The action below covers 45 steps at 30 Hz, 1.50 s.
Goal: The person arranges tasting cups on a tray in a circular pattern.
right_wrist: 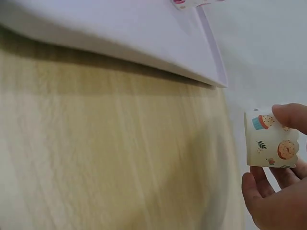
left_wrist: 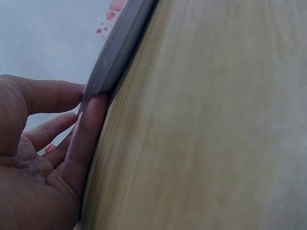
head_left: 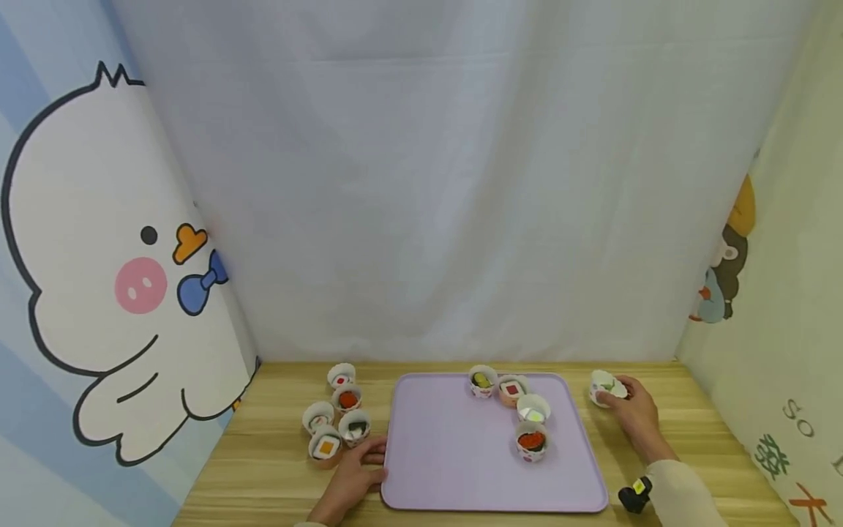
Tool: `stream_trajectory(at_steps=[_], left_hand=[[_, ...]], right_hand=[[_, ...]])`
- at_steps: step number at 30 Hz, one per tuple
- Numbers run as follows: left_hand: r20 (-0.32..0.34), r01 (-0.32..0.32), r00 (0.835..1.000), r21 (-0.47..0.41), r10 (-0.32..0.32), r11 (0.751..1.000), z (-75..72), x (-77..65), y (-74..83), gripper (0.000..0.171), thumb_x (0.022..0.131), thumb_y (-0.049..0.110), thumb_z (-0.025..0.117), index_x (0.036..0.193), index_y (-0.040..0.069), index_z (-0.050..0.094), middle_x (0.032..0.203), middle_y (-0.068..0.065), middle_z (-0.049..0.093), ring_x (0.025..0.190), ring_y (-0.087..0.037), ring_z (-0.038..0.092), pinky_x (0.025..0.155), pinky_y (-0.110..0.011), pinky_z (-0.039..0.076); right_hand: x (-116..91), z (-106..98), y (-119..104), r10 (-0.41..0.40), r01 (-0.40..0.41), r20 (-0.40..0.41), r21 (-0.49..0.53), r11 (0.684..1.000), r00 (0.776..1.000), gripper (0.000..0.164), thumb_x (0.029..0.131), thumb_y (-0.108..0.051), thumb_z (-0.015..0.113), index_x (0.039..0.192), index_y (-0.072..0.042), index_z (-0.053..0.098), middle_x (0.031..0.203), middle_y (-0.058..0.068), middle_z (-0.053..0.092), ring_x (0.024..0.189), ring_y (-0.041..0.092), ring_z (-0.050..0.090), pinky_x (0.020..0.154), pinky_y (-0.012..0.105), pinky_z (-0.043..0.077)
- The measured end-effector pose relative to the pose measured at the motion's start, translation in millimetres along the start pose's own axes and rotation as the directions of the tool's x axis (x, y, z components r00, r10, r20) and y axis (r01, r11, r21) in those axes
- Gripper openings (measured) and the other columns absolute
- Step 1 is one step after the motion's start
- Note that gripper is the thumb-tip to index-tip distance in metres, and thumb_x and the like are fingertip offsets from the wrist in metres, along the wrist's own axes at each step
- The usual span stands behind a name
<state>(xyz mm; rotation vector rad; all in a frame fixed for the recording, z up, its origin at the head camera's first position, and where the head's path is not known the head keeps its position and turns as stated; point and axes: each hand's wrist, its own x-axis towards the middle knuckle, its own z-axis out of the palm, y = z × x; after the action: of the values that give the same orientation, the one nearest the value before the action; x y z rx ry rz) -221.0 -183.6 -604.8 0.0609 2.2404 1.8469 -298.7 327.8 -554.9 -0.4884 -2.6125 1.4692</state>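
My right hand (head_left: 637, 413) grips a paper baking cup (head_left: 602, 391) beside the right edge of the lilac tray (head_left: 454, 461); something white and green shows in it. Cupcake and doughnut prints cover the side of this cup (right_wrist: 271, 139) in the right wrist view, thumb on one side and fingers on the other. At the tray's left edge, my left hand (head_left: 356, 476) pinches the rim (left_wrist: 108, 64) between its digits. Toward the tray's right half stand several filled cups, among them one with orange-red filling (head_left: 531, 441) and one with a yellow-green piece (head_left: 483, 381).
Left of the tray, several more filled cups cluster on the wooden table (head_left: 257, 468), including one with an orange square (head_left: 326, 445). A small black object with a yellow mark (head_left: 635, 495) lies by the right sleeve. A pale curtain (head_left: 461, 205) closes off the back.
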Motion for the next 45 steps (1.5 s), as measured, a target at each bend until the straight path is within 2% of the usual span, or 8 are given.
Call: stream_trajectory(at_steps=[7, 14, 26, 30, 35, 39, 42, 45], left_hand=[[-0.007, -0.010, 1.000, 0.002, 0.010, 1.000, -1.6, -1.0, 1.7, 0.060, 0.082, -0.006, 0.064, 0.139, -0.008, 0.046, 0.124, -0.025, 0.057, 0.099, -0.019, 0.059, 0.067, -0.037, 0.058], [-0.009, -0.021, 1.000, -0.004, 0.021, 1.000, 0.2, -0.3, 1.6, 0.060, 0.082, -0.005, 0.065, 0.139, -0.007, 0.047, 0.123, -0.024, 0.058, 0.099, -0.019, 0.059, 0.066, -0.036, 0.058], [-0.012, -0.024, 1.000, -0.004, 0.024, 1.000, 1.3, -1.0, 1.8, 0.060, 0.082, -0.005, 0.065, 0.139, -0.006, 0.048, 0.123, -0.024, 0.058, 0.100, -0.020, 0.060, 0.066, -0.036, 0.058], [-0.013, -0.015, 1.000, -0.004, 0.015, 1.000, 0.7, 0.0, -0.7, 0.060, 0.081, -0.006, 0.065, 0.139, -0.007, 0.047, 0.123, -0.024, 0.057, 0.100, -0.019, 0.059, 0.067, -0.037, 0.058], [-0.009, -0.007, 1.000, -0.001, 0.007, 1.000, 0.2, 0.8, -2.8, 0.060, 0.082, -0.006, 0.065, 0.139, -0.007, 0.047, 0.124, -0.025, 0.057, 0.100, -0.019, 0.059, 0.067, -0.037, 0.058], [-0.009, -0.013, 1.000, 0.000, 0.013, 1.000, 0.9, -0.1, -1.0, 0.060, 0.082, -0.006, 0.065, 0.139, -0.007, 0.047, 0.124, -0.025, 0.057, 0.100, -0.020, 0.060, 0.066, -0.037, 0.058], [-0.010, -0.023, 1.000, -0.003, 0.023, 1.000, 1.7, -1.2, 1.1, 0.060, 0.081, -0.006, 0.065, 0.139, -0.006, 0.048, 0.123, -0.024, 0.058, 0.100, -0.020, 0.060, 0.066, -0.036, 0.058], [-0.012, -0.033, 0.999, -0.006, 0.033, 0.999, 2.3, -1.4, 2.1, 0.060, 0.080, -0.005, 0.066, 0.138, -0.006, 0.049, 0.122, -0.024, 0.058, 0.100, -0.020, 0.060, 0.065, -0.036, 0.058]], right_hand=[[-18, -7, -6, -0.023, 0.023, 0.001, -0.001, 1.000, 1.000, 0.069, 0.090, -0.033, 0.070, 0.143, -0.001, 0.041, 0.130, 0.020, 0.052, 0.095, 0.019, 0.048, 0.067, 0.021, 0.044], [-30, -14, -10, -0.044, 0.044, -0.002, -0.011, 0.999, 0.999, 0.071, 0.089, -0.035, 0.071, 0.145, -0.003, 0.041, 0.133, 0.020, 0.051, 0.097, 0.016, 0.047, 0.068, 0.019, 0.043], [-55, -21, -18, -0.072, 0.072, 0.023, 0.011, 0.997, 0.997, 0.072, 0.088, -0.039, 0.072, 0.146, -0.008, 0.041, 0.144, 0.020, 0.049, 0.090, -0.006, 0.044, 0.070, 0.018, 0.046], [-65, -23, -23, -0.062, 0.061, 0.068, 0.014, 0.998, 0.996, 0.077, 0.088, -0.042, 0.071, 0.149, -0.008, 0.036, 0.150, 0.021, 0.044, 0.112, 0.011, 0.050, 0.073, 0.017, 0.046], [-76, -23, -26, -0.056, 0.051, 0.122, 0.044, 0.998, 0.991, 0.082, 0.088, -0.043, 0.071, 0.151, -0.008, 0.032, 0.157, 0.022, 0.033, 0.142, 0.039, 0.033, 0.082, 0.013, 0.043], [-83, -17, -25, -0.091, 0.085, 0.078, 0.070, 0.994, 0.993, 0.074, 0.087, -0.038, 0.074, 0.145, -0.007, 0.040, 0.143, 0.013, 0.051, 0.119, 0.010, 0.054, 0.078, 0.008, 0.046], [-89, -14, -24, -0.130, 0.126, 0.044, 0.085, 0.988, 0.991, 0.069, 0.086, -0.034, 0.076, 0.141, -0.006, 0.045, 0.121, -0.010, 0.058, 0.097, -0.011, 0.052, 0.078, 0.009, 0.048], [-94, -10, -24, -0.153, 0.148, 0.044, 0.101, 0.984, 0.987, 0.067, 0.085, -0.032, 0.077, 0.139, -0.006, 0.047, 0.113, -0.022, 0.056, 0.097, -0.015, 0.049, 0.079, 0.007, 0.047]])
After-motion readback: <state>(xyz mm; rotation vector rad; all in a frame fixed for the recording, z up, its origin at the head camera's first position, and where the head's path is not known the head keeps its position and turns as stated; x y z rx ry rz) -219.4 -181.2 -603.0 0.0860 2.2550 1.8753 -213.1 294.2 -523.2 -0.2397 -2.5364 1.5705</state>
